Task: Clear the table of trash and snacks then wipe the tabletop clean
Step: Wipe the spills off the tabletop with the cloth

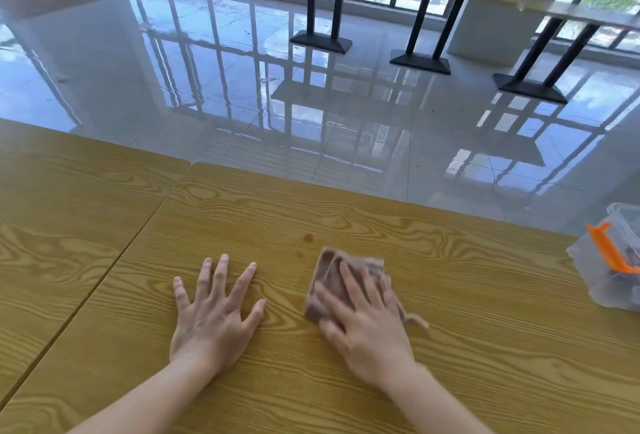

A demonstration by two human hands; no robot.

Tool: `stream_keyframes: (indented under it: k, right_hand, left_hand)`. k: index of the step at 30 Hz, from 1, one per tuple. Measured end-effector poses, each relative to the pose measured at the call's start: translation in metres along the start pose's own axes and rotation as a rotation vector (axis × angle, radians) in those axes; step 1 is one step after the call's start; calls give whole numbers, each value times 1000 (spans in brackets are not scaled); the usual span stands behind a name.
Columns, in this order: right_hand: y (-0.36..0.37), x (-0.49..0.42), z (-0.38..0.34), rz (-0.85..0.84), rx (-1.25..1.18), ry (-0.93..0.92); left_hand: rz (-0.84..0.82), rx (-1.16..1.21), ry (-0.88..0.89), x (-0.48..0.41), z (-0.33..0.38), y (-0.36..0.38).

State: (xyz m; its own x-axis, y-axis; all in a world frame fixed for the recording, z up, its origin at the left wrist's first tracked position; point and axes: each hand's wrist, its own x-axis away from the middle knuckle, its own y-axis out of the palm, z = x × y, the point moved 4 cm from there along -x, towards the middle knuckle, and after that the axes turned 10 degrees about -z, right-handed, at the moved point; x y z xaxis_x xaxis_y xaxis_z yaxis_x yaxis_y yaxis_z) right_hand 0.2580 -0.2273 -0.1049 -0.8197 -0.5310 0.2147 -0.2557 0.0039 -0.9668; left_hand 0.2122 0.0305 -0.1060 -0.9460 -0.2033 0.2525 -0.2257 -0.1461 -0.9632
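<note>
My right hand (363, 323) presses flat on a folded brownish-pink cloth (327, 272) lying on the wooden tabletop (467, 295); hand and cloth are motion-blurred. My left hand (216, 312) rests palm down on the wood to the left of the cloth, fingers spread, holding nothing. Two small reddish-brown stains (307, 238) mark the wood just beyond the cloth's far left corner.
A clear plastic box with an orange clip (609, 260) stands at the table's right edge, with dark items inside. A second wooden table (69, 198) adjoins on the left. Beyond lie a glossy tiled floor and a long counter on black pedestal legs (320, 4).
</note>
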Motion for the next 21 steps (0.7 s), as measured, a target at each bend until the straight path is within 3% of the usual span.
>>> stream_keyframes:
  k: [3,6,8,11,14,17,21]
  right_hand:
    - [6,52,29,-4,85,5]
    - [-25,6,64,-22,-20,231]
    - [-41,-41,52,-61,-81,345]
    - [-25,-55,-11,-71,-85,159]
    - [8,9,-40,10,44,-73]
    - [4,22,-8,39,81,6]
    - [-29,-41,-11,-24,-84,216]
  left_hand:
    - [4,-7,-12,-2,0,4]
    - [6,-6,-6,-2,-1,4]
    - [7,1,-3,-2,0,3]
    - [8,-4,-3,-1,1,1]
    - [12,10,7,-1,-1,1]
    - [28,27,9,-1,0,1]
    - [35,28,3,-1,-1,0]
